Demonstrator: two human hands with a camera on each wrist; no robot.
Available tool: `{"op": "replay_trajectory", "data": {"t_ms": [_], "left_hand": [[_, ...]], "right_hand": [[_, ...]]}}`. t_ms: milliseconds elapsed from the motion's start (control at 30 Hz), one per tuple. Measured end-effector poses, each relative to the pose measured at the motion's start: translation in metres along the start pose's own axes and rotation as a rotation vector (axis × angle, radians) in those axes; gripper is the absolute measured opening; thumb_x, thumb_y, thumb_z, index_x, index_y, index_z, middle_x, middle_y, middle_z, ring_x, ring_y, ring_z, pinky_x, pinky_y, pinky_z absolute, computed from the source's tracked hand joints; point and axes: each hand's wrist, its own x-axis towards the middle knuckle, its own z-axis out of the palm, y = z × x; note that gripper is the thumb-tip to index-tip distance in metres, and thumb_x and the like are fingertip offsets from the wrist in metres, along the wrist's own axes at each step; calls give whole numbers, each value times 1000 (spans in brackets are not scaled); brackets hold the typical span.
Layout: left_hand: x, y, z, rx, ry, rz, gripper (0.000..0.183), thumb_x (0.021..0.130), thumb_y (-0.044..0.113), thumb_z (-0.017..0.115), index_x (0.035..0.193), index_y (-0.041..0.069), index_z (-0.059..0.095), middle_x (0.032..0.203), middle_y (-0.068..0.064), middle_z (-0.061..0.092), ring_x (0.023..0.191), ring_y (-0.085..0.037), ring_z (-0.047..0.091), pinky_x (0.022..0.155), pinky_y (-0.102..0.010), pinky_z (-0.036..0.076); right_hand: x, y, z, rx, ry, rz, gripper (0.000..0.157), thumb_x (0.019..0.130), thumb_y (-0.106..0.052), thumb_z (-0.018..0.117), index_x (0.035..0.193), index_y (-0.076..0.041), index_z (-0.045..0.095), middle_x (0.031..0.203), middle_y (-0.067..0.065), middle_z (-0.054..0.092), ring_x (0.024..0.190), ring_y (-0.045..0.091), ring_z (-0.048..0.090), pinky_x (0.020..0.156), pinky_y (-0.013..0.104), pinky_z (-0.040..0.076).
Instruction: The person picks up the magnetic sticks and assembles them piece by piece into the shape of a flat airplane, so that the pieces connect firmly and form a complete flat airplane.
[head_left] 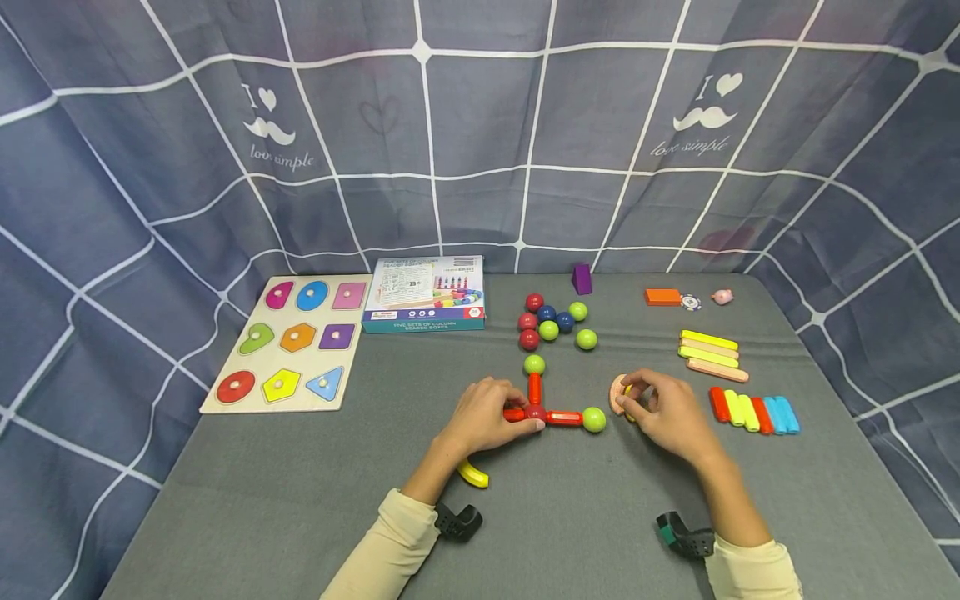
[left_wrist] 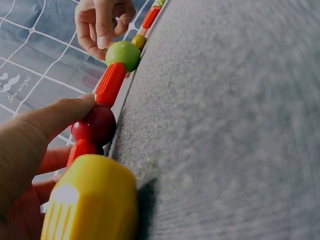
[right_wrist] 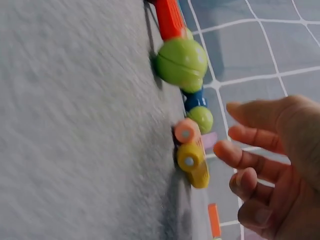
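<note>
A dark red ball (head_left: 536,413) joins red rods, one (head_left: 564,418) running right to a green ball (head_left: 593,419) and another (head_left: 535,389) running back to a second green ball (head_left: 534,364). My left hand (head_left: 487,414) holds this joint, its thumb on the red ball and fingers behind. Beside that wrist lies a yellow curved piece (head_left: 473,475), large in the left wrist view. My right hand (head_left: 666,414) hovers by a peach curved piece (head_left: 617,394) and a yellow curved piece (right_wrist: 192,162). In the right wrist view its loosely bent fingers are apart from both.
Red, blue and green balls (head_left: 548,331) cluster behind the joined rods. Short rods (head_left: 752,410) and longer sticks (head_left: 711,354) lie at right. A shape puzzle board (head_left: 281,407) and a box (head_left: 423,323) stand at back left; a purple block (head_left: 582,279) is at the back.
</note>
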Motion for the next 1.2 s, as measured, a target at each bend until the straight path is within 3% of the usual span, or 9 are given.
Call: {"op": "replay_trajectory", "data": {"t_ms": [133, 300, 667, 800, 967, 1200], "left_hand": [[0, 0, 0, 1, 3, 13, 40, 77, 58, 69, 93, 22, 72, 85, 13, 62, 80, -7, 48, 73, -29, 38], [1, 0, 0, -2, 7, 27, 39, 77, 57, 70, 92, 21, 72, 83, 13, 63, 77, -7, 49, 70, -27, 38], [1, 0, 0, -3, -1, 20, 40, 78, 58, 69, 93, 21, 72, 84, 13, 62, 78, -7, 48, 70, -27, 38], [1, -1, -1, -5, -7, 16, 41, 78, 58, 69, 94, 21, 72, 84, 13, 63, 78, -7, 48, 70, -26, 38], [1, -1, -1, -8, -12, 10, 41, 77, 58, 69, 93, 21, 72, 84, 13, 63, 78, -7, 49, 70, -26, 38], [1, -1, 0, -19, -18, 8, 40, 77, 58, 69, 94, 21, 72, 83, 14, 62, 79, -6, 49, 71, -26, 39]], "right_hand": [[2, 6, -5, -67, 24, 108, 18, 83, -18, 72, 98, -10, 67, 75, -3, 59, 49, 9, 42, 45, 27, 32], [6, 14, -3, -93, -40, 201, 20, 87, -19, 66, 103, -7, 65, 75, 1, 60, 57, 15, 47, 52, 31, 35], [8, 22, -2, -73, -95, 270, 21, 91, -22, 59, 105, -7, 65, 72, 2, 58, 55, 16, 47, 51, 32, 35], [8, 29, -12, -107, -52, 285, 27, 91, -24, 60, 110, -5, 64, 79, 8, 62, 62, 22, 54, 52, 37, 39], [11, 47, -34, -245, 84, 362, 31, 88, -17, 62, 116, -2, 60, 107, 22, 56, 94, 45, 55, 67, 58, 40], [15, 67, -55, -337, 0, 454, 26, 88, -15, 59, 111, -3, 61, 108, 26, 48, 98, 54, 48, 66, 62, 38]]}}
